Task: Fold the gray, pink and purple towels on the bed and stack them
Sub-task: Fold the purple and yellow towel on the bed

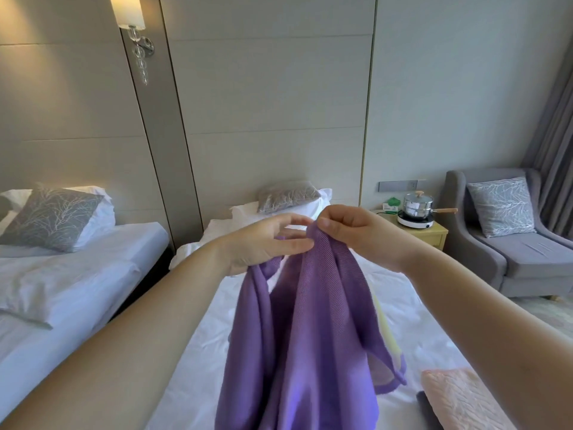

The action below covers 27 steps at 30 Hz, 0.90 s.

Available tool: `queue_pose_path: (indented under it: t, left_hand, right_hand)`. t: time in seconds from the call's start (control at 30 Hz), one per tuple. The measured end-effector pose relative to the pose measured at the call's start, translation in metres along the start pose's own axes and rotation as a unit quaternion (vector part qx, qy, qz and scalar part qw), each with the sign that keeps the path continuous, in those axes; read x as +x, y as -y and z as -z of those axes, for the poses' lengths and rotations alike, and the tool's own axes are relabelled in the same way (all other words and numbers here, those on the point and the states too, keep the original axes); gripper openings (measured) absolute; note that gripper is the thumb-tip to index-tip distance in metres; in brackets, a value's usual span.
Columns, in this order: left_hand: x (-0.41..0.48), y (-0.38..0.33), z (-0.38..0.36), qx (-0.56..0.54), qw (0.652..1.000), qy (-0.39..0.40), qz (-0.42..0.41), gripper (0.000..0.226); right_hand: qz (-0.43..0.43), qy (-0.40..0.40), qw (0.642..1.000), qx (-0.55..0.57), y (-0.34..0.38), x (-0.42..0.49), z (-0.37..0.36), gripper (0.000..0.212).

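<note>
You hold the purple towel [304, 330] up over the bed [412, 308].
Your right hand [350, 231] pinches its top edge; your left hand's [263, 243] fingers close on the same edge just beside it. The towel hangs bunched. The pink towel [459, 398] lies folded on the gray towel [426, 411] at the bed's right edge, bare sheet beyond.

1. The room is bright and evenly lit, with cool daylight falling from the right, beside the curtain [555, 125].
2. A lit wall lamp [127, 10] at upper left throws a warm yellow glow on the panelled wall around it.
3. The white sheets of the bed [418, 321] are nearly blown out, with faint creases.
4. Shadows are soft; a dark gap lies between the two beds.
5. Wide-angle distortion bows the wall panel lines and stretches the forearms at the edges.
6. Detail is slightly soft throughout.
</note>
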State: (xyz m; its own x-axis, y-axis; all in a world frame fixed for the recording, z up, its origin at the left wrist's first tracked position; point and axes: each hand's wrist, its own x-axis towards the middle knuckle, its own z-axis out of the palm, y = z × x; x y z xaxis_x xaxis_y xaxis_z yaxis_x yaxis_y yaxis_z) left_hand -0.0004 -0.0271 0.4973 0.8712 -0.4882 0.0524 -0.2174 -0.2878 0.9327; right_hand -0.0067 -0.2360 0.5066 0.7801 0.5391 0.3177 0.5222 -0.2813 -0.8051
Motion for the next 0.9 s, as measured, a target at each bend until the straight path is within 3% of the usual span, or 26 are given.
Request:
queue_pose_path:
  t: [0.13,0.27,0.33,0.53,0.6,0.67,0.73,0.9]
  left_hand:
    - [0.004,-0.001,-0.007,0.034,0.999,0.018,-0.001,0.036]
    - [0.009,-0.003,-0.004,0.036,0.996,-0.07,-0.033,0.015]
    - [0.01,-0.01,0.0,0.037,0.991,-0.115,-0.053,0.003]
    - [0.009,-0.023,0.023,0.06,0.959,-0.265,-0.076,0.002]
    - [0.007,-0.022,0.028,0.033,0.954,-0.289,-0.074,0.004]
    - [0.006,-0.021,0.031,0.01,0.953,-0.295,-0.07,0.005]
    - [0.005,-0.02,0.03,0.005,0.952,-0.298,-0.073,0.002]
    - [0.003,-0.024,0.025,0.008,0.951,-0.293,-0.094,0.003]
  right_hand:
    - [-0.015,0.008,1.0,0.003,-0.005,-0.003,0.002,0.021]
    - [-0.047,0.02,0.999,0.002,-0.028,-0.014,-0.003,0.007]
    - [-0.071,0.046,0.996,-0.006,-0.04,-0.021,-0.009,0.014]
    - [-0.097,0.011,0.973,-0.208,-0.055,-0.031,-0.003,0.014]
    - [-0.062,-0.045,0.967,-0.241,-0.055,-0.03,0.001,0.018]
    - [-0.045,-0.15,0.955,-0.253,-0.055,-0.029,0.002,0.02]
    - [-0.049,-0.186,0.943,-0.271,-0.056,-0.029,0.0,0.019]
    - [-0.11,-0.074,0.914,-0.383,-0.071,-0.025,-0.021,0.044]
